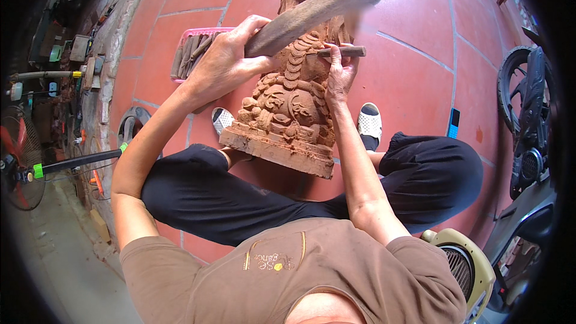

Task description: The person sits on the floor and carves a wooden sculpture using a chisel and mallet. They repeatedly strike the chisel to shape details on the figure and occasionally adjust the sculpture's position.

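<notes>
Closest to the camera are dark trousers (216, 201), knees spread around the base of a carved wooden statue (279, 135). The statue lies on its back, by the look of it, long axis running away from the person, head at the far end.

Left hand (231, 51) is wrapped around a smooth, greyish-brown wooden mallet (318, 15), a thick, slightly bent club slanting up to the right over the statue. Right hand (341, 75) is nearer the carving and pinches a chisel (354, 51) crosswise, butt to the right, working end leftward toward the statue's middle. Can't tell if the tip's touching. The mallet's fat end sits farther out than that butt, apart from it.

Carving's rough, reddish-brown and dusty: scalloped discs, curls, blocky plinth. Past the left forearm there's a pink basket (207, 30) of slim tools (195, 51), all on matte red tiles (414, 63).
</notes>
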Demonstrator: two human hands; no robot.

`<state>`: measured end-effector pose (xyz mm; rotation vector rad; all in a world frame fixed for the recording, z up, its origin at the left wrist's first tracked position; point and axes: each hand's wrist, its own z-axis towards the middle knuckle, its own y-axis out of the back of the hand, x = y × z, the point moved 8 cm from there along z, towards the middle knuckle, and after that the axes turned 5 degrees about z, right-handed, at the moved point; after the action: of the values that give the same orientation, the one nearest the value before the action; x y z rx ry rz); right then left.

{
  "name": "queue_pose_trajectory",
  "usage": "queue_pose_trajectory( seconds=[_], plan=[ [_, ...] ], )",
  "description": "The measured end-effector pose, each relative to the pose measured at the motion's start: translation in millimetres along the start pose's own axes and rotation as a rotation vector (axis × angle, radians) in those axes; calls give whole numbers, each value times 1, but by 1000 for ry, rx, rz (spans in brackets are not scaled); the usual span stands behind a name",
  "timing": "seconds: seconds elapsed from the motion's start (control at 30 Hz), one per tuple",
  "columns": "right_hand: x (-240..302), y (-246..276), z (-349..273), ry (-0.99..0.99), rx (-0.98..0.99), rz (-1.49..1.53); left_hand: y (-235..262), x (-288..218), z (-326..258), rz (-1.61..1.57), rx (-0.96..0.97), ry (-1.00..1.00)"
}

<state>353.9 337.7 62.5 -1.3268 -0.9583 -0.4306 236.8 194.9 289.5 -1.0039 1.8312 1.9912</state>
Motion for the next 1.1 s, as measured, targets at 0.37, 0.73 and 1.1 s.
queue_pose_trajectory(
  seconds=[0.37, 0.73, 1.1],
  plan=[
    [-7, 2, -5, 85, -1, -89, -7, -15, 10, 150, 16, -82],
    [-13, -6, -6, 173, 86, -148, -16, -17, 3, 574, 57, -274],
    [16, -55, -10, 177, 261, -391, 38, 26, -39, 442, -91, -109]
  ],
)
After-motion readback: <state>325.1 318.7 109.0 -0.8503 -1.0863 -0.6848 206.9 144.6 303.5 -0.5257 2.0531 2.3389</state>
